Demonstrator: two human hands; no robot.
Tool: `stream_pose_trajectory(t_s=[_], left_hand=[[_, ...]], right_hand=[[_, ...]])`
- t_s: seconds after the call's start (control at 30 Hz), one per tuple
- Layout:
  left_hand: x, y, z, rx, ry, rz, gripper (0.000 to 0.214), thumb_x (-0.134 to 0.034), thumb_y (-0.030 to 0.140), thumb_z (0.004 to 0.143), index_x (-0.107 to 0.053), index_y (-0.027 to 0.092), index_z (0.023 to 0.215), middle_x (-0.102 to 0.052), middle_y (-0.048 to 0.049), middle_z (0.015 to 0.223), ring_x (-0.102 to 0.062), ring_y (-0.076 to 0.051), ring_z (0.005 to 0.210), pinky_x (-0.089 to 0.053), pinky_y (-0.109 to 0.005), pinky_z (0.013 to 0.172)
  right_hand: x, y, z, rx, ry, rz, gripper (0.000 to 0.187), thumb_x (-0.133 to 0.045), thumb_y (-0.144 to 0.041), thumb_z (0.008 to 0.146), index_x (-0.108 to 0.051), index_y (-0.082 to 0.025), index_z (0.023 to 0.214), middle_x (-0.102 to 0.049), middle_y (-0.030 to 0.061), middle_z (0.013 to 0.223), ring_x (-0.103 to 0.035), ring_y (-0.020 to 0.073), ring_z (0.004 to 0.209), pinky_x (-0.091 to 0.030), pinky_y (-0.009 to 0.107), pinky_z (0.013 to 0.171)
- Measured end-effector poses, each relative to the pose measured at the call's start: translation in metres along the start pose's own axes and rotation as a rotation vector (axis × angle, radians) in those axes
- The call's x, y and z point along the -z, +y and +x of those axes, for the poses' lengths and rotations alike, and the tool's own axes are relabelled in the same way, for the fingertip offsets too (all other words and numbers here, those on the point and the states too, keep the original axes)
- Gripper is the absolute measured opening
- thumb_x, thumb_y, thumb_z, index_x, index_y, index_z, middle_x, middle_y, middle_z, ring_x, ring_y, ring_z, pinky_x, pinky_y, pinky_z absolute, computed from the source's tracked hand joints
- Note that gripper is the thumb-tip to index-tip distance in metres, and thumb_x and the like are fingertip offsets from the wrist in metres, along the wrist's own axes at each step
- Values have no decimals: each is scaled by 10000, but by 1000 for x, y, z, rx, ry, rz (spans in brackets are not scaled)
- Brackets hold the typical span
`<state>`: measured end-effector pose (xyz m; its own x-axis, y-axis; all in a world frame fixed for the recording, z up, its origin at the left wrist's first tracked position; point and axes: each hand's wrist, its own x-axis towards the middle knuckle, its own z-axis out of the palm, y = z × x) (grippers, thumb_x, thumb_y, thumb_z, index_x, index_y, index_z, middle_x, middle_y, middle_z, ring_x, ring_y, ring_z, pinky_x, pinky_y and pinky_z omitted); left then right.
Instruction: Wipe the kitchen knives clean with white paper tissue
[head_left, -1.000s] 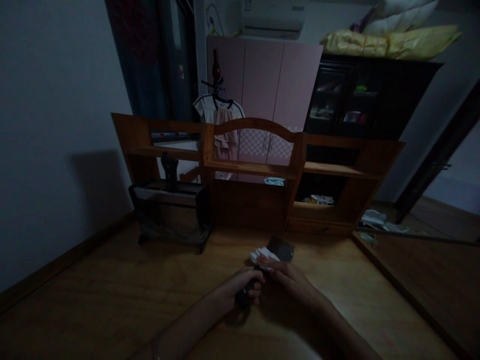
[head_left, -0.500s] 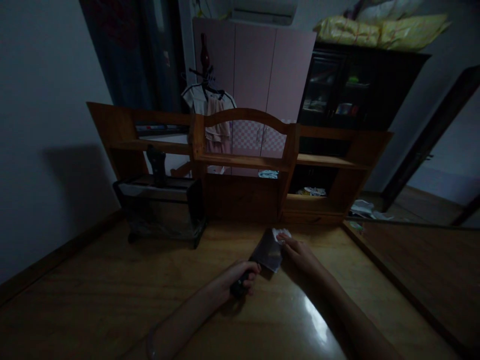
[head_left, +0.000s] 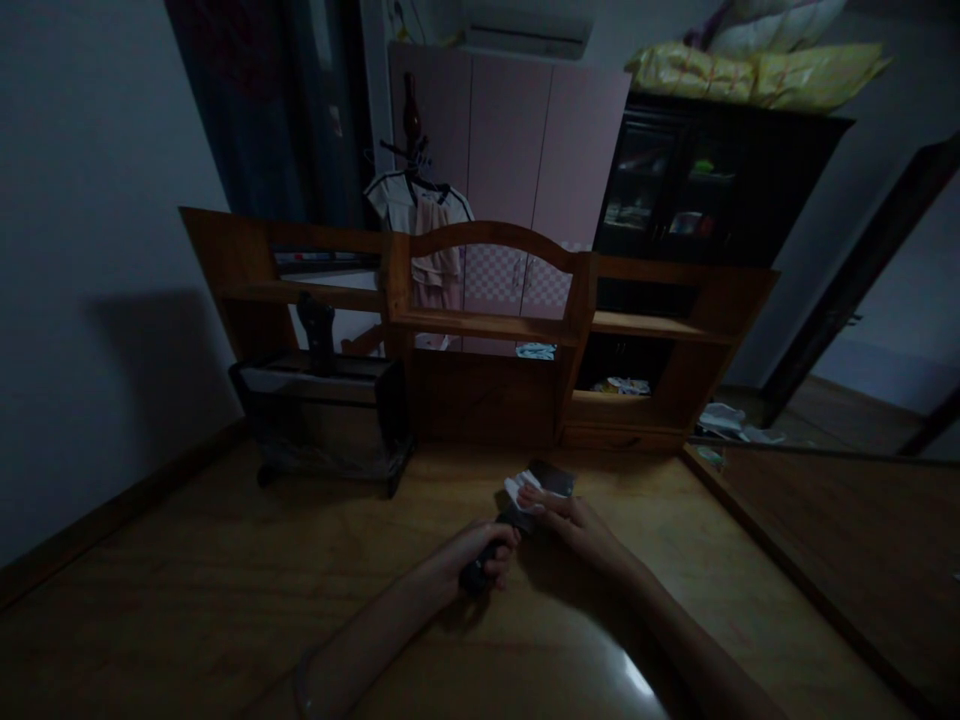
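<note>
My left hand (head_left: 491,555) is wrapped round the black handle of a cleaver (head_left: 555,478), whose broad dark blade points away from me above the wooden tabletop. A crumpled white tissue (head_left: 517,487) lies against the blade close to the handle. My right hand (head_left: 559,512) presses that tissue on the blade with its fingers, and the hand covers part of the blade's right side. The far end of the blade shows beyond my fingers.
A wooden shelf unit (head_left: 487,325) stands along the back of the tabletop (head_left: 225,600). At the left is a glass tank (head_left: 322,425) with a black frame and a dark device on top. A raised edge (head_left: 787,560) runs down the right side.
My right hand has slid the tissue from the blade's far end back toward the handle, moving left and nearer. The left hand keeps its hold on the cleaver almost unmoved.
</note>
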<state>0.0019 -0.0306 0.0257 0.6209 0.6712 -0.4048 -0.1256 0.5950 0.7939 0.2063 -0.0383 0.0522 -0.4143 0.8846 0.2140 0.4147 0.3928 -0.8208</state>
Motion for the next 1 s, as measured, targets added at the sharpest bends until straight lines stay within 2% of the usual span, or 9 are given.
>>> stream_pose_trajectory(t_s=[0.1,0.2,0.33,0.4,0.5,0.63,0.73,0.83,1.0], left_hand=[[-2,1,0,1,-9,-13,193,-607,208,643,-491,181,794,-376,106,508,-268,-33,352,-363,-188,406],[-2,1,0,-5,-12,-23,206,-610,204,640,-478,187,798,-384,107,514,-265,-32,350,-363,-189,409],[1,-1,-1,21,-14,-20,222,-614,232,655,-513,176,844,-372,105,525,-271,-34,363,-347,-182,405],[2,-1,-1,16,-13,-10,237,-621,239,656,-522,179,864,-372,106,538,-272,-30,368,-356,-180,420],[3,-2,0,14,-12,-3,239,-624,247,658,-525,184,866,-367,106,546,-272,-27,371,-371,-185,436],[5,-4,3,13,4,0,243,-620,254,660,-525,185,873,-372,102,554,-273,-29,373,-362,-183,426],[6,-5,4,-1,9,3,242,-629,257,655,-522,182,858,-369,103,553,-275,-27,373,-367,-182,433],[5,-4,3,5,0,-8,235,-634,255,650,-519,179,842,-369,103,547,-277,-30,373,-376,-188,434],[3,-2,0,16,-9,-19,197,-614,228,661,-529,176,831,-370,103,536,-271,-34,366,-370,-189,421]], right_hand=[[-6,-14,2,22,-104,99,493,-468,-539,870,-660,-181,1149,-576,73,1278,-494,304,1213,-330,465,1046],[2,-17,0,-32,-129,145,442,-520,-521,836,-735,-169,994,-694,73,1070,-581,314,1091,-417,435,963],[27,-1,-6,-186,-59,69,396,-573,-482,787,-757,-136,726,-698,46,672,-648,245,728,-507,323,702],[38,12,-8,-229,-5,2,420,-559,-476,795,-733,-124,646,-636,23,544,-599,193,581,-476,270,582],[47,30,-8,-243,106,-107,501,-496,-515,825,-704,-108,621,-576,-3,485,-541,157,497,-419,236,495],[42,42,-6,-205,236,-267,568,-389,-555,873,-715,-122,700,-638,11,578,-606,211,586,-449,266,539],[32,43,-5,-128,246,-297,490,-404,-527,885,-720,-171,1001,-722,65,952,-657,306,884,-490,380,777],[26,37,-4,-66,190,-218,476,-447,-510,879,-624,-209,1202,-589,62,1262,-548,322,1146,-392,457,979],[27,16,-5,-110,19,22,447,-514,-500,856,-677,-176,1117,-588,65,1251,-522,324,1182,-355,472,1029]])
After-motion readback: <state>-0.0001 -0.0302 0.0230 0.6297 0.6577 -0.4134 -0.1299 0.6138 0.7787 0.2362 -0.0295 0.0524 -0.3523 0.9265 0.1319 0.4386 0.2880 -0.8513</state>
